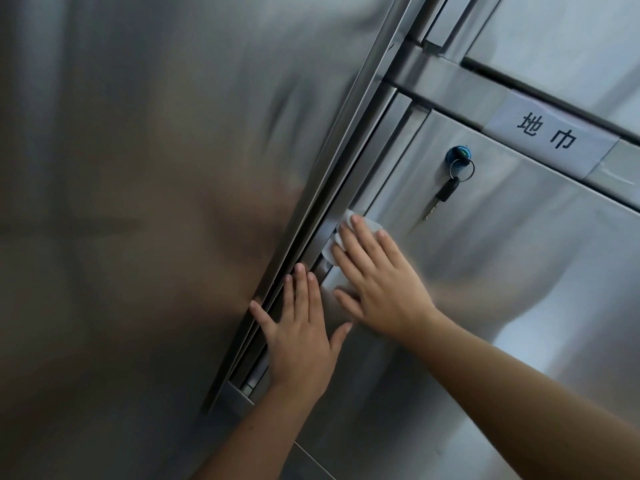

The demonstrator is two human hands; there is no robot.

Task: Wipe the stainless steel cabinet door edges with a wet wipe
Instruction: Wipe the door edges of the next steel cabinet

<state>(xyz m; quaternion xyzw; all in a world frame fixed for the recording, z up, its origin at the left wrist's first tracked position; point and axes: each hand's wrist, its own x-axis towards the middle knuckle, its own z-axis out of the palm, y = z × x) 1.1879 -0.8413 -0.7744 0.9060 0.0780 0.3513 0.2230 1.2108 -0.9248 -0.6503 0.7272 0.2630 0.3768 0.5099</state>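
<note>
brushed steel door (485,271); crumpled white wet wipe (341,233) under right hand (384,285).

Both arms are bare as far as they show: the left hand (298,344) and left forearm (249,434), the right hand (381,289) and right forearm (519,386). The fingernails (355,220) are short and plain.

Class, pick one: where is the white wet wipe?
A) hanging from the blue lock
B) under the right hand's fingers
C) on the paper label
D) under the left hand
B: the wet wipe shows white beneath the straight fingers of the right hand; the left hand lies flat lower down, without it.
</note>
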